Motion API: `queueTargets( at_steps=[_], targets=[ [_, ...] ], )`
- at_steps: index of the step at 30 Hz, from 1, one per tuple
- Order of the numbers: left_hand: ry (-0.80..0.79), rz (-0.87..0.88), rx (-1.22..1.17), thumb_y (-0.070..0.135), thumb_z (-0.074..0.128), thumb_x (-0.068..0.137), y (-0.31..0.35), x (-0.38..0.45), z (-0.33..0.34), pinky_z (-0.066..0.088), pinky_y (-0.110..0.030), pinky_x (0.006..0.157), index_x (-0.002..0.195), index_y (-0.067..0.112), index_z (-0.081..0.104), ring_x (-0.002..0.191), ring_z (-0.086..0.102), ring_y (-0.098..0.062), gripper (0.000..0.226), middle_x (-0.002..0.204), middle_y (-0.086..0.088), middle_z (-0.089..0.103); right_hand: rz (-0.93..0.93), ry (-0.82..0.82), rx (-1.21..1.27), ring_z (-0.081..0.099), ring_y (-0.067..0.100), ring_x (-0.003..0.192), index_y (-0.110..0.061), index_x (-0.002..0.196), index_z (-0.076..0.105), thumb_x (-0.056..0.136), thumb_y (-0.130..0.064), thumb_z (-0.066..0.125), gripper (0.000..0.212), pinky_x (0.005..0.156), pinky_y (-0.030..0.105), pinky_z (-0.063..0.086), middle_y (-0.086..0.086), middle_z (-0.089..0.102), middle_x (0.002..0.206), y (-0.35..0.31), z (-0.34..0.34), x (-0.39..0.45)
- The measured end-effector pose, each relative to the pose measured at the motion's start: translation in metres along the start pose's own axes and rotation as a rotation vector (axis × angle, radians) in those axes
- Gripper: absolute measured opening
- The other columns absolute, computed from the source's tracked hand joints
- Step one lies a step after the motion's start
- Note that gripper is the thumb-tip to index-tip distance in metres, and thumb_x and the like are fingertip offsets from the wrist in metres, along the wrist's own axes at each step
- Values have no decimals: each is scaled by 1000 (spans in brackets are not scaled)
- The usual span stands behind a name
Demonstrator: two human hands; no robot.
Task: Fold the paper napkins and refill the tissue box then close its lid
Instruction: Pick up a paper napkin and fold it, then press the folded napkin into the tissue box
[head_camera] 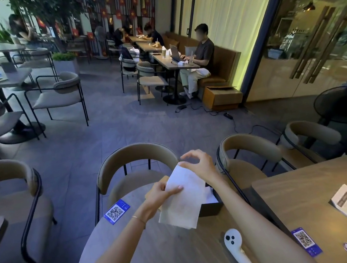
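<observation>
Head view is showing both hands holding one white napkin [182, 200] up above the far part of a round table [159, 253]. The left hand [160, 193] is pinching the napkin's left edge, thumb lying across the front of the sheet. The right hand [199, 165] is gripping the top corner between thumb and fingertips, the other fingers curling loosely above it. The napkin is hanging tilted, its lower end dangling just over the tabletop. Behind it, near the table's far edge, a black box [212, 207] is sitting open with white napkins showing inside; the sheet is hiding much of it. A blue QR card [116, 212] is lying at the table's left edge, and a white controller [237, 250] is lying toward the near right edge.
</observation>
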State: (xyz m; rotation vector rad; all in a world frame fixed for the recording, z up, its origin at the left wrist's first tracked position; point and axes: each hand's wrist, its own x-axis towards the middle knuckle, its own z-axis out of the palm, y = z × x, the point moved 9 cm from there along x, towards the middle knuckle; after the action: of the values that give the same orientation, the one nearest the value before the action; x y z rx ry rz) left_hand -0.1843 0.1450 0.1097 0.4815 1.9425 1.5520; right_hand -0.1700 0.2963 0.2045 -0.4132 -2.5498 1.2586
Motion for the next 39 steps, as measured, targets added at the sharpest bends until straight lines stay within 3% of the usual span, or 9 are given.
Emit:
queueTargets(
  at_steps=[5,10,12,16,23,26,31,36,39],
  targets=[
    [69,110,-34,38,62,89,22,-4,-11,56,-28,73,93,22,69,84,68,-16,18,93,-3,71,99,-411,-23,68,10,90,-16,96,76,70,-36,81,33,76,22,50,-2,74,89,18,44,-28],
    [271,149,-34,37,68,84,25,-2,-27,49,-21,70,86,31,68,85,62,-11,6,93,3,67,195,-403,31,56,22,80,6,93,66,74,-33,76,45,71,34,42,26,62,88,39,50,-32],
    [355,131,-70,34,72,81,20,1,-36,50,-25,75,84,29,68,91,59,-15,7,99,-1,63,238,-421,64,56,21,79,11,96,65,79,-25,75,40,70,31,41,17,59,83,40,47,-35],
    [187,73,-162,20,67,87,18,10,-18,53,-21,69,99,6,65,88,61,-18,19,92,-3,67,341,-327,200,57,11,77,3,107,68,84,-15,72,31,65,21,42,6,63,92,57,29,-31],
    [302,-162,-365,16,69,85,-10,43,24,53,-36,77,113,20,35,86,56,-16,44,90,4,52,604,-125,391,65,27,93,0,113,63,86,2,64,28,82,42,55,18,67,111,134,8,-29],
    [208,-182,-263,5,70,83,-20,65,53,50,-40,93,115,22,29,104,57,-23,54,110,-7,58,684,64,278,65,36,101,3,108,65,85,2,60,24,86,45,54,20,68,109,171,-7,-21],
    [138,-186,184,3,63,85,-29,99,80,47,-30,75,123,10,45,101,52,-23,42,125,-14,52,699,49,-7,53,31,80,-5,74,56,80,2,53,10,51,23,36,10,57,76,204,0,0],
    [73,-188,521,-7,51,86,-38,124,95,42,-30,99,126,4,54,123,51,-32,42,134,-19,52,676,-64,-286,53,35,122,-5,133,50,90,-6,49,42,93,38,49,18,52,135,217,22,19],
    [80,-190,618,-9,45,88,-48,131,98,42,-34,100,124,-1,53,121,50,-35,38,133,-22,50,704,-142,-400,53,35,122,-3,134,47,92,-3,49,42,92,41,48,19,51,135,226,35,19]
  ],
)
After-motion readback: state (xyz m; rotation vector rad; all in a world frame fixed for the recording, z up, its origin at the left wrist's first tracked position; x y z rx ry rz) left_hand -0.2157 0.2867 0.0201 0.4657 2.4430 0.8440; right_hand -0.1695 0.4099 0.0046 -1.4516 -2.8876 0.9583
